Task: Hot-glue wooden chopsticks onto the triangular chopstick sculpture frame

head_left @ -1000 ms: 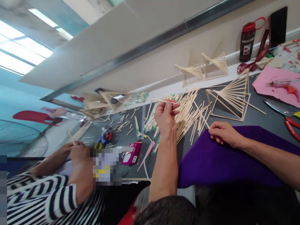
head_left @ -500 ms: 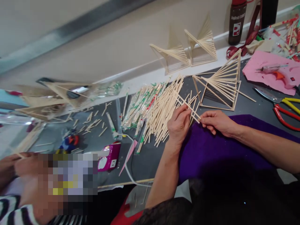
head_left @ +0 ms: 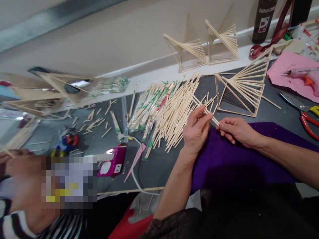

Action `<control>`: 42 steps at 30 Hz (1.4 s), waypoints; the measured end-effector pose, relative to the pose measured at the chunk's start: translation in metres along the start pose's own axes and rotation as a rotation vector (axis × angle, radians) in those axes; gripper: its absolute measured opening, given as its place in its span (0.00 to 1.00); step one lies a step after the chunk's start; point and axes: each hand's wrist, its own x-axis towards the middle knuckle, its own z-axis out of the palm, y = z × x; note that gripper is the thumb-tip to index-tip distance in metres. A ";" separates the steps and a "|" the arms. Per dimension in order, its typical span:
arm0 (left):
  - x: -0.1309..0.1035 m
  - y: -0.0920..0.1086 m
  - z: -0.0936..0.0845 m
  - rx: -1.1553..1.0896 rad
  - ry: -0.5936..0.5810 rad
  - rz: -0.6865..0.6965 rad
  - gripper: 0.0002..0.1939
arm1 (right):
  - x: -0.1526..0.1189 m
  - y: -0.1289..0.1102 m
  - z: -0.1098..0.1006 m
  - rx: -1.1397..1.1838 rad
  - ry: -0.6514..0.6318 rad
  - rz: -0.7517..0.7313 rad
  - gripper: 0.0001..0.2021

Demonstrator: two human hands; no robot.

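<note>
Nearest to us, a purple cloth lies at the near right of the grey worktop; at the near left we note a co-worker's hand, blurred, with a magenta box well to its right. At the far left edge of the cloth, the left hand pinches thin wooden sticks, apparently two side by side, partway along their length, while the right hand grips their near end in a narrow thumb-and-finger hold. The held sticks slant from far left to near right; we cannot tell whether they touch the cloth. Just beyond the left hand we see a pile of loose sticks, adjoined on its left by wrapped sticks. Right of the pile stands a stick frame with fanned rods; farther right lie cutters and, beyond them, a glue gun on a pink sheet. Farthest off, along the wall, we find two similar frames and, to their right, a dark bottle.
</note>
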 end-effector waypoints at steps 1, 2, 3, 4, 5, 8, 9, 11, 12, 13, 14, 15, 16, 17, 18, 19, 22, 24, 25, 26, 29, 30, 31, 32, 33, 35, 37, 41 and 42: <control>0.002 0.001 -0.001 -0.065 0.049 -0.117 0.12 | 0.000 0.000 0.000 0.003 0.008 -0.007 0.08; 0.003 0.001 -0.002 -0.149 0.102 -0.261 0.13 | 0.000 0.000 0.000 -0.001 0.015 -0.010 0.09; 0.005 0.002 -0.004 -0.251 0.139 -0.419 0.15 | 0.000 0.000 0.000 -0.009 0.019 -0.010 0.10; 0.007 0.002 -0.005 -0.367 0.142 -0.576 0.17 | 0.001 0.001 0.000 -0.019 0.021 -0.010 0.10; 0.009 0.002 -0.006 -0.490 0.109 -0.718 0.18 | 0.001 0.001 0.000 -0.030 0.022 -0.009 0.10; 0.012 0.005 -0.005 -0.781 -0.096 -1.006 0.20 | 0.001 0.001 0.001 -0.067 0.027 -0.004 0.08; 0.012 0.006 -0.005 -0.831 -0.143 -1.057 0.20 | 0.000 0.001 0.001 -0.086 0.030 -0.005 0.08; 0.012 0.008 -0.003 -0.879 -0.188 -1.115 0.19 | 0.000 0.002 0.001 -0.129 0.032 -0.014 0.07; 0.012 0.008 -0.002 -0.888 -0.199 -1.139 0.19 | 0.000 0.001 0.001 -0.148 0.028 -0.017 0.07; 0.012 0.008 -0.001 -0.894 -0.203 -1.163 0.19 | 0.000 0.001 0.001 -0.163 0.020 -0.014 0.08; 0.013 0.007 0.000 -0.903 -0.201 -1.191 0.18 | 0.000 0.000 0.000 -0.172 0.010 -0.005 0.10; 0.013 0.005 0.000 -0.914 -0.192 -1.224 0.18 | 0.000 -0.001 0.000 -0.176 -0.002 0.009 0.11; 0.014 0.003 0.000 -0.926 -0.180 -1.259 0.18 | 0.000 -0.002 -0.001 -0.175 -0.013 0.022 0.13; 0.014 0.001 0.000 -0.938 -0.167 -1.294 0.17 | 0.000 -0.003 -0.001 -0.175 -0.022 0.033 0.14; 0.015 -0.001 0.000 -0.950 -0.154 -1.323 0.16 | -0.001 -0.004 -0.001 -0.175 -0.025 0.036 0.13; 0.016 -0.002 -0.001 -0.958 -0.145 -1.345 0.15 | -0.001 -0.005 -0.001 -0.181 -0.025 0.031 0.12; 0.017 -0.003 -0.001 -0.954 -0.140 -1.364 0.13 | -0.003 -0.004 -0.001 -0.248 -0.027 -0.015 0.06; 0.018 -0.001 -0.002 -0.952 -0.161 -1.356 0.13 | -0.005 -0.002 0.000 -0.312 -0.036 -0.061 0.07; 0.018 0.000 -0.002 -0.956 -0.174 -1.352 0.14 | -0.006 0.000 0.000 -0.340 -0.040 -0.082 0.08; 0.018 0.001 -0.002 -0.965 -0.187 -1.350 0.14 | -0.006 0.001 0.000 -0.363 -0.043 -0.102 0.08; 0.018 0.004 -0.002 -0.983 -0.229 -1.356 0.17 | -0.007 0.005 -0.002 -0.433 -0.045 -0.152 0.10; 0.018 0.005 -0.002 -0.983 -0.240 -1.357 0.17 | -0.007 0.006 -0.002 -0.464 -0.046 -0.170 0.10; 0.017 0.006 -0.002 -0.982 -0.250 -1.354 0.17 | -0.007 0.006 -0.002 -0.497 -0.047 -0.193 0.10; 0.017 0.006 -0.002 -0.979 -0.258 -1.348 0.17 | -0.007 0.007 -0.003 -0.531 -0.050 -0.217 0.10; 0.017 0.006 -0.002 -0.976 -0.263 -1.337 0.17 | -0.007 0.008 -0.003 -0.561 -0.052 -0.242 0.10; 0.015 0.006 -0.002 -0.973 -0.271 -1.311 0.17 | -0.007 0.009 -0.003 -0.602 -0.049 -0.280 0.10; 0.015 0.006 -0.003 -0.977 -0.277 -1.287 0.17 | -0.007 0.009 -0.003 -0.621 -0.043 -0.290 0.10; 0.014 0.008 -0.003 -0.983 -0.273 -1.250 0.18 | -0.008 0.009 -0.003 -0.642 -0.036 -0.266 0.10; 0.014 0.009 -0.003 -0.977 -0.271 -1.238 0.18 | -0.008 0.009 -0.003 -0.637 -0.032 -0.255 0.09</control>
